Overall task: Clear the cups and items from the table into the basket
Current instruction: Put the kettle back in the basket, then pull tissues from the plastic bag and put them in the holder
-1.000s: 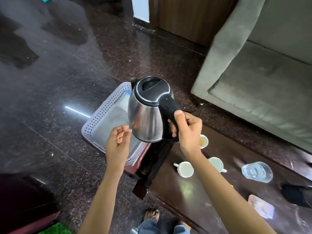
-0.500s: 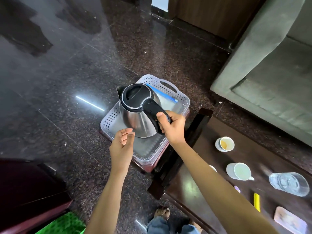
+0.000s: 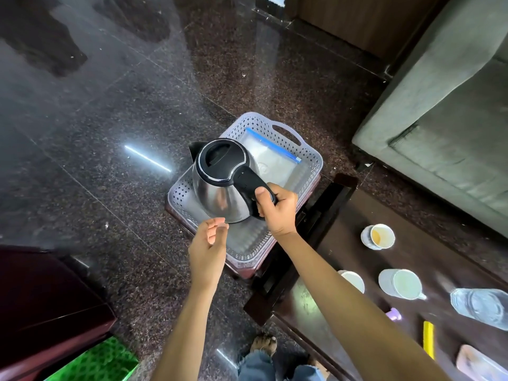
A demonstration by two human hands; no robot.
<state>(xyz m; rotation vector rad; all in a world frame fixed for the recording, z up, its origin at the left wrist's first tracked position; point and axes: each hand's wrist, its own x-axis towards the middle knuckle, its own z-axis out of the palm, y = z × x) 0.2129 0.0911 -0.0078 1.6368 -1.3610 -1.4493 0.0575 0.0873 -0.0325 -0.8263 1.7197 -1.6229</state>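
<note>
A steel kettle [image 3: 220, 193] with a black lid sits low inside the white perforated basket [image 3: 310, 160], which rests on a small stand beside the dark table [image 3: 343, 224]. My right hand [image 3: 277, 210] grips the kettle's black handle. My left hand [image 3: 209, 243] hovers just below the kettle's base with loosely curled fingers, holding nothing. A clear zip bag [image 3: 277, 160] with a blue strip lies in the basket behind the kettle. On the table stand three white cups [image 3: 378, 236] [image 3: 400, 283] [image 3: 353, 280], the last partly hidden by my right arm.
A clear water bottle [image 3: 481, 307] lies on the table's right side, with a yellow strip [image 3: 428, 339], a small purple item [image 3: 394, 314] and a pale packet [image 3: 478, 364] near it. A grey sofa [image 3: 453, 119] stands at right. Dark furniture [image 3: 41, 306] sits at lower left.
My right hand has carried the kettle from above the table's end down into the basket. My left hand followed beneath it. The view has shifted left.
</note>
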